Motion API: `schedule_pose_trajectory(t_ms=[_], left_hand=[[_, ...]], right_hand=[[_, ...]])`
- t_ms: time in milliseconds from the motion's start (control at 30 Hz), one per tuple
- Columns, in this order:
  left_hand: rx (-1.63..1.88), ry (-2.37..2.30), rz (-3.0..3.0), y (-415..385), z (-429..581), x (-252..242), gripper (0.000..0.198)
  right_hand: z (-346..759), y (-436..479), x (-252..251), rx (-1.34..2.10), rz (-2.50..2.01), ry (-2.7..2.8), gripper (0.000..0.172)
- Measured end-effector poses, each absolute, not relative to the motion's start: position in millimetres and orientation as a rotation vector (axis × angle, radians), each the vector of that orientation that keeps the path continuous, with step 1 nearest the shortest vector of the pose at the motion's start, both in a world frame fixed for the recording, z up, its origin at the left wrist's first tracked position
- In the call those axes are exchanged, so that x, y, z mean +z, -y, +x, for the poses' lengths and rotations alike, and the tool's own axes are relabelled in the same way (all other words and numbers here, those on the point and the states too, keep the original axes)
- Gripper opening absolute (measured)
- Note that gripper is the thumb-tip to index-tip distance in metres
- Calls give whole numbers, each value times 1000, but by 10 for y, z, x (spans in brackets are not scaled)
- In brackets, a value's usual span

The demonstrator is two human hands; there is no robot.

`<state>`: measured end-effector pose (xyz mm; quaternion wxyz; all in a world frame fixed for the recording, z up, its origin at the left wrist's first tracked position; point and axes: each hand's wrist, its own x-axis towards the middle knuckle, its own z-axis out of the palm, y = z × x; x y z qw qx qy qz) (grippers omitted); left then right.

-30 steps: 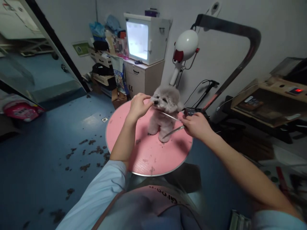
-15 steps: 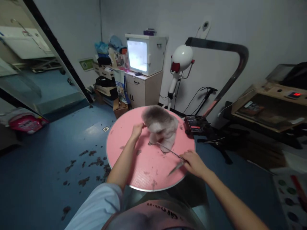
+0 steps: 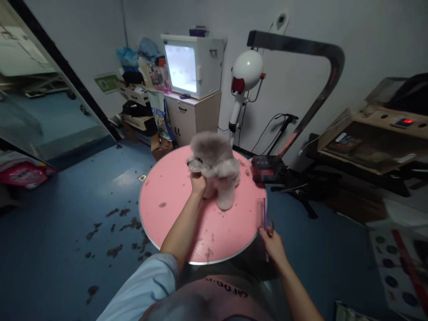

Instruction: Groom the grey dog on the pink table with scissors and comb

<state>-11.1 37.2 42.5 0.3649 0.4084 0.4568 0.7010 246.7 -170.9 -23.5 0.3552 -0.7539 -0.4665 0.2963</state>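
- Pressed together around a thin purple tool (image 3: 264, 216), probably a comb, the grip of the right hand (image 3: 273, 244) keeps it almost upright just over the near right edge of the table (image 3: 167, 200). Whether something else is also in this hand, I cannot tell.
- Nearest to the camera, between both arms, a pink apron (image 3: 220, 290) with some letters and a light blue sleeve (image 3: 143, 290) are visible.
- A little further, the left hand (image 3: 199, 183) has its grip curled shut against the front of the dog (image 3: 216, 162), at the chest or a foreleg. Which one exactly is hidden by the fur.
- The dog, small, grey and a bit blurred, stands on the far middle part of the round pink table, well apart from the purple tool.
- As for progress, I judge that much cutting is already done: small bits of fur (image 3: 209, 252) lie on the table, and many dark clumps (image 3: 114, 252) lie on the blue floor (image 3: 50, 249) at the left. The purple tool does not touch the coat, so the grooming seems not finished.
- Behind the table stand a white round dryer (image 3: 247, 71) on a pole, a bent black arm (image 3: 301, 44) and a lit white cabinet (image 3: 194, 64) at the wall.
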Motion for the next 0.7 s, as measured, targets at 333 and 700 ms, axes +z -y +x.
schedule_pose_trajectory(t_ms=[333, 700], left_hand=[[1882, -1146, 1324, 730, 115, 781, 14], [1599, -909, 1106, 54, -70, 334, 25]], right_hand=[[2416, 1441, -549, 629, -2128, 1495, 34], [2349, 1963, -17, 56, -1626, 1823, 26]])
